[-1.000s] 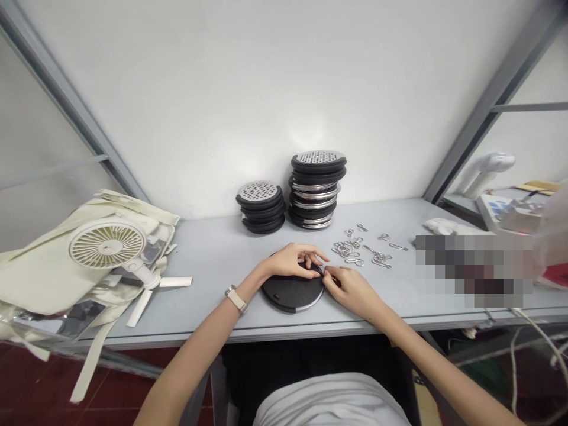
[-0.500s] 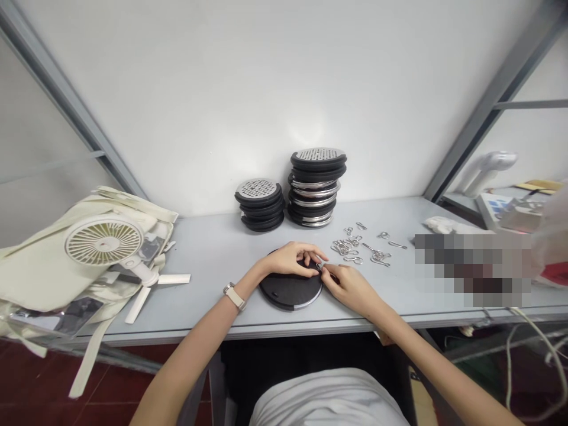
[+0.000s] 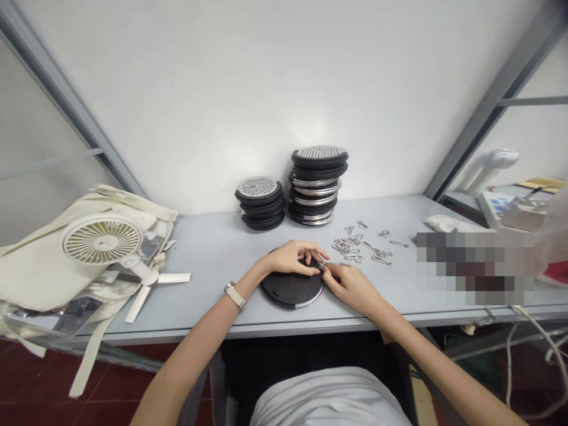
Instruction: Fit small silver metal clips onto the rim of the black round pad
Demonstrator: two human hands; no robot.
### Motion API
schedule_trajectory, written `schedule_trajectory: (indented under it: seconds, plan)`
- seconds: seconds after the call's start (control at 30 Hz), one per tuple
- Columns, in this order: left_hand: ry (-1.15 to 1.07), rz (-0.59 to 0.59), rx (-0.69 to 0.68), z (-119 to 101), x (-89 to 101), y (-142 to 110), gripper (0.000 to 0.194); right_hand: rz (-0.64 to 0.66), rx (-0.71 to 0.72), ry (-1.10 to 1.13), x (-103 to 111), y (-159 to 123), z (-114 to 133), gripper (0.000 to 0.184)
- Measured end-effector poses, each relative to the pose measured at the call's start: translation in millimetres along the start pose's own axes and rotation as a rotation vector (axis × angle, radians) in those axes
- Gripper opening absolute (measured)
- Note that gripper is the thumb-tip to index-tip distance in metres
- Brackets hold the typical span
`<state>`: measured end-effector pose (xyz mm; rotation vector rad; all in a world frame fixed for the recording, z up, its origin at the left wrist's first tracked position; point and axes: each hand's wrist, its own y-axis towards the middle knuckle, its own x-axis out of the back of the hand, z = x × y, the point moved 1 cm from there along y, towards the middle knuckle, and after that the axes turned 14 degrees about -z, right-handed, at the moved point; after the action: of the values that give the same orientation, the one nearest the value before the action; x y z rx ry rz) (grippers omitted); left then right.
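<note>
A round black disc (image 3: 290,291) with a silvery section on its rim lies flat on the table in front of me. Resting over its far part, my left hand (image 3: 296,258) has curled fingers, thumb and fingertips meeting at the disc's right edge. There a small shiny metal clip (image 3: 320,266) shows between the two hands. From the right, my right hand (image 3: 348,287) pinches the same clip with thumb and forefinger. Fingers partly hide the clip, and I cannot tell whether it is fastened to the disc. Several loose metal clips (image 3: 350,245) are scattered just beyond my right hand.
Against the wall stand a short stack of black discs (image 3: 261,210) and a taller stack (image 3: 315,192) with silvery rims. To the left, a white handheld fan (image 3: 104,241) rests on a cream bag (image 3: 35,266). A white cloth-like item (image 3: 444,225) lies at right, beside a pixelated area.
Both hands keep their place at the disc's right edge, with only very slight finger movement. The view has shifted slightly.
</note>
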<state>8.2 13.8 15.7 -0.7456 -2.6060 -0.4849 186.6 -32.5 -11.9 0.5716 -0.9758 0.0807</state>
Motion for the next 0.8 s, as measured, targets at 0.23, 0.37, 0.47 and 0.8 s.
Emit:
schedule_trajectory:
  seconds: [0.23,0.37,0.47,0.8]
  plan:
    - [-0.053,-0.009,0.003,3.0,-0.1,0.2,0.044,-0.001,-0.014,0.0,-0.5,-0.4,-0.7,0.036]
    - [-0.068,-0.01,0.009,4.3,-0.3,0.4,0.044,-0.007,-0.024,0.014,-0.7,-0.2,-0.5,0.036]
    - [-0.068,-0.017,0.025,5.4,-0.7,0.6,0.046,-0.013,-0.018,0.019,-1.0,-0.4,-0.7,0.036]
    - [-0.083,-0.013,0.027,4.9,-0.8,0.7,0.046,-0.031,-0.032,0.026,-2.0,-0.8,-2.0,0.034]
